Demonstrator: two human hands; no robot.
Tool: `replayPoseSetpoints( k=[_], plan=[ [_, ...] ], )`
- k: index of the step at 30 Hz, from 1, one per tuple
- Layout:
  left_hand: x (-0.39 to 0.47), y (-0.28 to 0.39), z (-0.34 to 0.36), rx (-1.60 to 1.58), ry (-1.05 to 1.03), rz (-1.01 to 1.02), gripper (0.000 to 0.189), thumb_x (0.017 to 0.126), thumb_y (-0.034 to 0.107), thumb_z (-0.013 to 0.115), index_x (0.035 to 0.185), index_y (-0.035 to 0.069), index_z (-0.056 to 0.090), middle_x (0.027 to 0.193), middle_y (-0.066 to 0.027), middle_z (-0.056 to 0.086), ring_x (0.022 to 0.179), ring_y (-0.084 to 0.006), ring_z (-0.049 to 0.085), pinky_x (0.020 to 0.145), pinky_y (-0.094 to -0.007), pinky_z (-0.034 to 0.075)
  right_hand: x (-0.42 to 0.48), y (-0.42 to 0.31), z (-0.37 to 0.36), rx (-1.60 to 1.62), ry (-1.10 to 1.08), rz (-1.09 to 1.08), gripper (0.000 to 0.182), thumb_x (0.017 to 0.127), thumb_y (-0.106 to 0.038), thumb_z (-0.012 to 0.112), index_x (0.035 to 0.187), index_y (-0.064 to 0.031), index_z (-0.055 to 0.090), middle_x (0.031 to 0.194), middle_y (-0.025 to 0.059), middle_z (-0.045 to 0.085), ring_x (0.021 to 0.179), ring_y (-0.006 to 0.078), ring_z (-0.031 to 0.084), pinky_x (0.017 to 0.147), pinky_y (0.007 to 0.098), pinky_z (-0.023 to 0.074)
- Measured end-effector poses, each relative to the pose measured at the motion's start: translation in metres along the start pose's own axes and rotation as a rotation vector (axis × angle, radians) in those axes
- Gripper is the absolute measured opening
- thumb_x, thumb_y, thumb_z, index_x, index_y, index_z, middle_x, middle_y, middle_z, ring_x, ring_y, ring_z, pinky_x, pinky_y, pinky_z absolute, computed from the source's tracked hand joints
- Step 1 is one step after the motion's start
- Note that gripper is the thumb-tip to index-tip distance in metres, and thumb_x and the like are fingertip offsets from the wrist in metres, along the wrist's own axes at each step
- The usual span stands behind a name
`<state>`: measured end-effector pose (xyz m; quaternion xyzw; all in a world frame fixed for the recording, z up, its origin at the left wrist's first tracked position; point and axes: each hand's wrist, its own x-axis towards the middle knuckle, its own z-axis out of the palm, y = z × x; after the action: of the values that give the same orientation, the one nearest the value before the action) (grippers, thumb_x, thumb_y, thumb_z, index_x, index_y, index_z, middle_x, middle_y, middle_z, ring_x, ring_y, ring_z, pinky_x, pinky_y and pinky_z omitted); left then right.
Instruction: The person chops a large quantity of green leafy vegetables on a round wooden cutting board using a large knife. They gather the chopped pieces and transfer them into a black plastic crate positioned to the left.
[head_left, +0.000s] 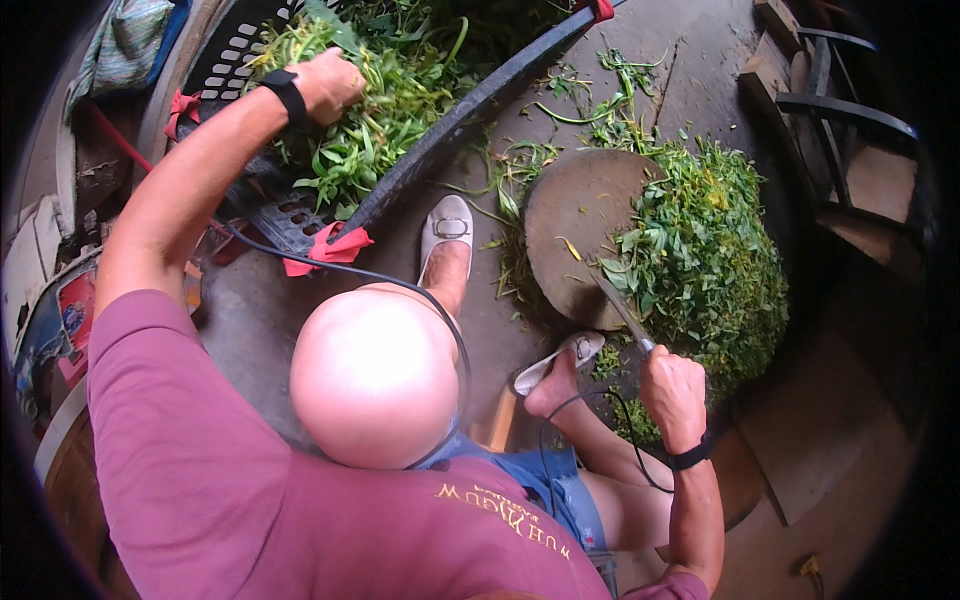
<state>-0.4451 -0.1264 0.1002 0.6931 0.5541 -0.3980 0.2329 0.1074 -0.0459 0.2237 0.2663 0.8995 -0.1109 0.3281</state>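
My left hand (330, 86) reaches into a black plastic crate (232, 56) heaped with leafy green stems (390, 120). Its fingers look curled among the greens, but whether they grip any stems is hidden. In my right hand (673, 386) is a knife (626, 311), held by its handle. The blade points up and left over the near edge of a round wooden chopping block (577, 217). A large mound of chopped greens (712, 247) lies against the block's right side and partly over it. One yellowish leaf (570, 249) rests on the block.
Loose stems (622, 82) are strewn on the floor beyond the block. Red cloth ties (330, 246) mark the crate's corners. A black cable (360, 270) crosses my knee. My shoes (448, 225) flank the block's near left side. A metal frame (832, 112) and wood pieces stand at right.
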Motion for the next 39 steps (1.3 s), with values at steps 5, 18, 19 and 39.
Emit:
replayPoseSetpoints(
  k=[5, 18, 19, 39],
  plan=[
    [0.022, 0.026, 0.023, 0.056, 0.183, 0.073, 0.015, 0.069, 0.015, 0.065, 0.083, 0.011, 0.068, 0.089, -0.0013, 0.065, 0.095, -0.0188, 0.058, 0.087, -0.0354, 0.04, 0.004, 0.002, -0.006, -0.014, 0.003, -0.019, 0.014, 0.08, -0.003, 0.053, 0.067, -0.002, 0.054, 0.055, 0.018, 0.059, 0.049, 0.0319, 0.062, 0.046, 0.04, 0.0488],
    [0.133, -0.123, 0.03, -0.745, 0.604, -0.419, 0.033, 0.082, 0.029, 0.058, 0.089, -0.003, 0.065, 0.077, -0.0181, 0.066, 0.073, -0.0305, 0.064, 0.065, -0.0415, 0.049, 0.012, 0.014, -0.01, 0.002, -0.033, -0.016, 0.015, 0.083, -0.007, 0.055, 0.068, -0.0029, 0.053, 0.054, 0.0168, 0.058, 0.049, 0.0313, 0.061, 0.046, 0.0408, 0.0479],
    [0.141, -0.125, 0.035, -0.864, 0.518, -0.456, 0.042, 0.086, 0.032, 0.054, 0.099, -0.007, 0.065, 0.088, -0.0244, 0.068, 0.088, -0.0385, 0.066, 0.077, -0.0438, 0.051, 0.011, 0.015, -0.009, 0.028, -0.039, -0.002, 0.016, 0.083, -0.008, 0.056, 0.069, -0.0023, 0.053, 0.055, 0.0179, 0.057, 0.049, 0.0329, 0.06, 0.047, 0.0422, 0.0475],
    [0.173, -0.073, 0.03, -1.532, 0.516, -0.553, 0.029, 0.086, 0.022, 0.057, 0.087, -0.005, 0.065, 0.079, -0.0084, 0.063, 0.069, -0.0173, 0.055, 0.062, -0.0374, 0.044, 0.016, 0.027, -0.02, 0.009, -0.14, 0.011, 0.015, 0.082, -0.008, 0.058, 0.069, -0.0048, 0.051, 0.057, 0.0152, 0.058, 0.052, 0.0292, 0.061, 0.049, 0.0388, 0.047]
  ],
)
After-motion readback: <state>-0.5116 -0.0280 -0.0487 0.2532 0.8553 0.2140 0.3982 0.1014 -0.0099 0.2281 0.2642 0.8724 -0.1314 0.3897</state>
